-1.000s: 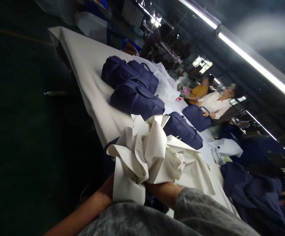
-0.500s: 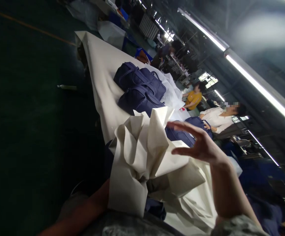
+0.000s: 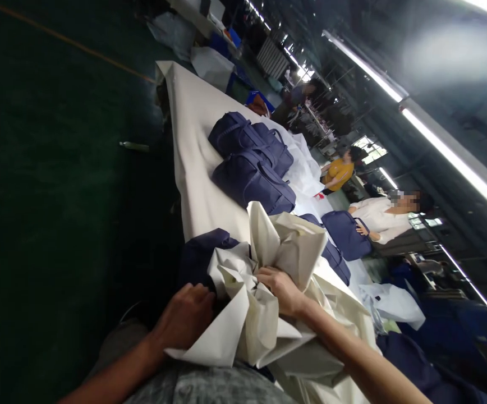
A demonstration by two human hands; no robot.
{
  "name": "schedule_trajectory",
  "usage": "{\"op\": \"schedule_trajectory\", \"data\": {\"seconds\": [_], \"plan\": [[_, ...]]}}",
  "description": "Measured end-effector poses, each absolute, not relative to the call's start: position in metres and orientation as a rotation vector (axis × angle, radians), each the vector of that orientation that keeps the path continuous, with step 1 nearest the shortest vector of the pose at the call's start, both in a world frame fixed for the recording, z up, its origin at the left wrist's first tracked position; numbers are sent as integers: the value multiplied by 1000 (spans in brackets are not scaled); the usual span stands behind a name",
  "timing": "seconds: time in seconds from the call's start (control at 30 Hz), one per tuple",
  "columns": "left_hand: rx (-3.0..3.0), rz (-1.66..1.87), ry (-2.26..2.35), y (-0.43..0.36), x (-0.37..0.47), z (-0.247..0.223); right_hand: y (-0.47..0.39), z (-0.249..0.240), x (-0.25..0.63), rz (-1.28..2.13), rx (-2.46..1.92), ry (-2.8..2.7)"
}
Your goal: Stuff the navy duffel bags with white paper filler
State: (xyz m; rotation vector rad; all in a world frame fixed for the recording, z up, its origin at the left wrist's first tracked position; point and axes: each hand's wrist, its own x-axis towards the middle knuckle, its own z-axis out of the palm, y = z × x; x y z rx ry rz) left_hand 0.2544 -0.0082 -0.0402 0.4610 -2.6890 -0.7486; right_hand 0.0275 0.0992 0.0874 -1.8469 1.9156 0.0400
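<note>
Crumpled cream sheet material (image 3: 260,320) bunches up in front of my body. My right hand (image 3: 279,286) is closed on the middle of the bunch, its fingers partly sunk in the folds. At the bunch's left side, my left hand (image 3: 188,314) is closed beside a navy bag (image 3: 203,252); its fingertips meet the dark fabric, and what they grip is hidden. Beyond the bunch, two navy bags with handles (image 3: 252,182) (image 3: 249,137) lie on a table covered in cream cloth (image 3: 197,185).
Across the table a person in white (image 3: 382,219) holds a navy bag (image 3: 347,233). Farther back is a person in yellow (image 3: 339,173). White sheeting (image 3: 302,163) lies along the table's far side. Dark green floor lies at the left.
My right hand has come down from open in the air and closed on the cream material. My left hand has come into sight at the left. The bunch is lower and more crushed.
</note>
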Motion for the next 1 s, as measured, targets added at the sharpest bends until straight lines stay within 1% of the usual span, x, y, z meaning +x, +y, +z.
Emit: {"op": "schedule_trajectory", "data": {"seconds": [0.13,0.2,0.27,0.4,0.57,0.7,0.8,0.9,1.0], "plan": [[775,-735,-2802,-12,228,-11,146,84,45,-318,-1699,2081],[810,-685,-2847,-17,215,-1,163,78,50,-461,-1622,2122],[815,-713,-2885,-22,202,5,178,74,52,-579,-1563,2156],[962,-903,-2942,-24,167,11,203,67,47,-825,-1487,2187],[1144,-885,-2769,-26,124,4,219,53,38,-1064,-1386,2184],[1167,-1092,-2629,-49,134,-22,223,48,39,-1120,-1366,2171],[1215,-1289,-2429,-63,152,-48,219,53,43,-1119,-1413,2166],[1314,-1420,-2159,-61,157,-66,204,57,48,-927,-1507,2161],[1310,-1509,-1964,-51,150,-76,175,42,51,-571,-1546,2273]]}}
